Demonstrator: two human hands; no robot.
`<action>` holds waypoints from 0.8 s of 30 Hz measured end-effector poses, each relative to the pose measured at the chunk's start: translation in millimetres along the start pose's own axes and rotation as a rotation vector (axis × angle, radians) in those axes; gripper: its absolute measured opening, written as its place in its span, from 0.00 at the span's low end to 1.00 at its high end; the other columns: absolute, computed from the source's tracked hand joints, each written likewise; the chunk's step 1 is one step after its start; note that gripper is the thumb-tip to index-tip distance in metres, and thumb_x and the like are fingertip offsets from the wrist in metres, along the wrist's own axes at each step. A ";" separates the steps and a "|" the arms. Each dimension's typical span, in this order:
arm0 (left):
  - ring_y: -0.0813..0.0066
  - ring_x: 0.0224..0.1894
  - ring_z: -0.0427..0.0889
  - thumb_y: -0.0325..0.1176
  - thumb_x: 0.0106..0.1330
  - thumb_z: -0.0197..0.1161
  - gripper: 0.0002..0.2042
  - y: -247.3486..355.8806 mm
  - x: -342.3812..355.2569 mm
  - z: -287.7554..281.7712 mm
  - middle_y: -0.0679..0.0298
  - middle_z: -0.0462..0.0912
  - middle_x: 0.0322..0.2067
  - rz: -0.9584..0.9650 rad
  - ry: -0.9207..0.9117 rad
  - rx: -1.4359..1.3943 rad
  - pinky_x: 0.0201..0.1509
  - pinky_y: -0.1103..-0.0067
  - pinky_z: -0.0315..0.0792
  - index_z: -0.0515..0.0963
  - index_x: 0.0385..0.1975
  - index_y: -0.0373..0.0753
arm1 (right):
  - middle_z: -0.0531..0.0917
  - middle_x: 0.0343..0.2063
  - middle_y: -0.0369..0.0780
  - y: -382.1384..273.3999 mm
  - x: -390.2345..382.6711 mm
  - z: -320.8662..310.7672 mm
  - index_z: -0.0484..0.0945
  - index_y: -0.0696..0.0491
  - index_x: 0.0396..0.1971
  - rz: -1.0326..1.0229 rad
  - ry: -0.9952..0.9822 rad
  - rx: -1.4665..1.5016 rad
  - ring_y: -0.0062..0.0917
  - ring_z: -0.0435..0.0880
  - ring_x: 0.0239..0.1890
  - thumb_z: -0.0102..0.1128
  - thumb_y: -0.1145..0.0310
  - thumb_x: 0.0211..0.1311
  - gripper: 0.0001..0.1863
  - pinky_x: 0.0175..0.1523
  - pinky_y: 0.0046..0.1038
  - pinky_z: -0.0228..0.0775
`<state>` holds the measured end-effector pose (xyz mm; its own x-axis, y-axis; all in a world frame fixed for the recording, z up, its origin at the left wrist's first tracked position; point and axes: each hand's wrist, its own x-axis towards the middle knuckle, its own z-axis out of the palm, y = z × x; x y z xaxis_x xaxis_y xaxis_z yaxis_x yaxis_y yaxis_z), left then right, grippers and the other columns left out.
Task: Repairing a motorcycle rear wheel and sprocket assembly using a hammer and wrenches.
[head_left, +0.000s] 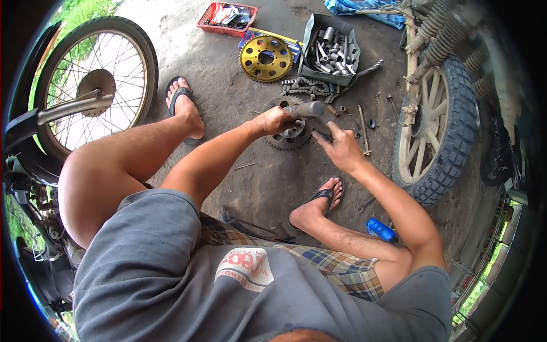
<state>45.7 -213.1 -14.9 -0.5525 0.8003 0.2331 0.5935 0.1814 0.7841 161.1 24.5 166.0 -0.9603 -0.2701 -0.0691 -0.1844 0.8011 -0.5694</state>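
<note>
A hammer [307,109], its grey head slightly blurred, is above a wheel hub [292,132] low over the ground. My right hand [345,149] is closed around the hammer's handle, right of the hub. On the other side, my left hand [272,121] is closed at the hub's upper left, under the end of the hammer head; what its fingers grip is hidden. A dark toothed sprocket [279,142] surrounds the hub. Just beyond lies a drive chain [307,86], with a gold sprocket [266,58] farther off on a flat blue and yellow box.
A cut-open container [329,51] of sockets and wrenches stands at the back, near a red basket [227,18]. A knobby-tyred wheel [450,125] lies right; a spoked wheel [99,85] stands left. A bolt [363,130], a wrench [365,205] and a blue bottle [382,230] lie on the ground.
</note>
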 end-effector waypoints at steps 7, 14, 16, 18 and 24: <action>0.43 0.40 0.87 0.28 0.65 0.71 0.15 -3.3 0.2 0.1 0.47 0.88 0.39 -0.034 -0.056 0.013 0.46 0.61 0.82 0.85 0.51 0.38 | 0.88 0.32 0.58 -5.4 -1.1 4.6 0.81 0.62 0.44 0.340 -0.292 -0.115 0.51 0.92 0.40 0.66 0.61 0.73 0.17 0.43 0.45 0.83; 0.45 0.43 0.87 0.35 0.70 0.68 0.14 -1.3 -2.1 2.8 0.48 0.88 0.40 -0.027 0.011 -0.035 0.48 0.60 0.81 0.85 0.52 0.37 | 0.88 0.29 0.55 0.3 2.8 -2.7 0.81 0.61 0.43 -0.120 0.214 0.093 0.51 0.91 0.37 0.69 0.61 0.72 0.17 0.38 0.44 0.82; 0.44 0.42 0.87 0.34 0.70 0.67 0.13 -2.3 -2.2 4.8 0.48 0.88 0.40 -0.004 0.034 -0.021 0.47 0.60 0.82 0.85 0.51 0.38 | 0.90 0.34 0.50 3.6 1.2 -2.5 0.84 0.60 0.44 -0.321 0.309 0.034 0.46 0.92 0.37 0.70 0.61 0.71 0.16 0.39 0.41 0.84; 0.44 0.42 0.87 0.34 0.69 0.67 0.12 -4.0 -1.3 4.4 0.48 0.88 0.39 0.010 0.026 -0.042 0.47 0.60 0.81 0.85 0.50 0.39 | 0.89 0.32 0.52 3.4 0.3 4.3 0.84 0.62 0.44 -0.300 0.225 0.140 0.47 0.92 0.37 0.67 0.59 0.72 0.18 0.41 0.40 0.85; 0.44 0.42 0.87 0.33 0.67 0.71 0.14 1.1 -0.9 0.4 0.49 0.89 0.40 0.024 0.037 -0.009 0.47 0.61 0.82 0.85 0.51 0.39 | 0.87 0.31 0.60 -11.4 7.8 -6.0 0.82 0.69 0.48 0.090 0.055 0.034 0.49 0.92 0.38 0.67 0.59 0.73 0.23 0.41 0.44 0.82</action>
<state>47.0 -213.4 -14.4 -0.5593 0.7828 0.2728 0.6015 0.1567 0.7834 154.4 16.5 176.9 -0.9830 -0.1671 -0.0766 -0.0903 0.8020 -0.5905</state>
